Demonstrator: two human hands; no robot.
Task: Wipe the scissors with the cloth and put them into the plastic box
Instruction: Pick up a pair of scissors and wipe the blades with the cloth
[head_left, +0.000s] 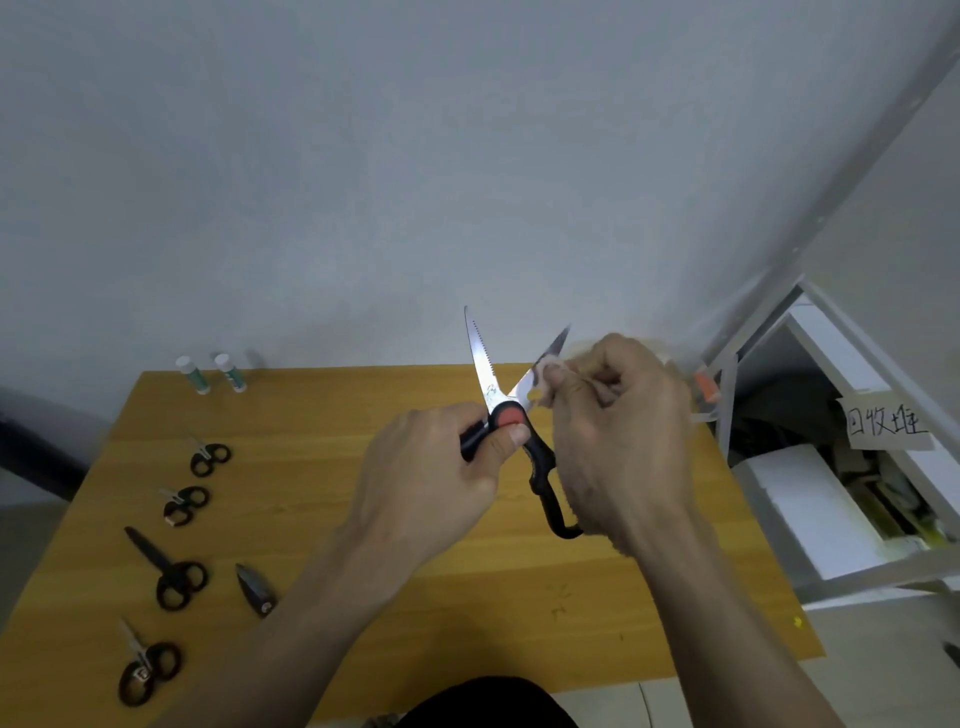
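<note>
Large kitchen scissors (480, 358) with black handles and a red pivot are held above the wooden table (363, 519), their blades spread apart and pointing up. My left hand (431, 467) grips one black handle, thumb by the red pivot. My right hand (618, 431) pinches a small pale cloth (545, 376) against the right blade. The plastic box (675, 364) is mostly hidden behind my right hand, at the table's far right edge.
Several small black-handled scissors (179, 574) lie in a column on the table's left side, with a dark folded tool (254, 590) beside them. Two white tubes (228, 371) stand at the far left edge. A metal shelf (831, 415) with boxes stands to the right.
</note>
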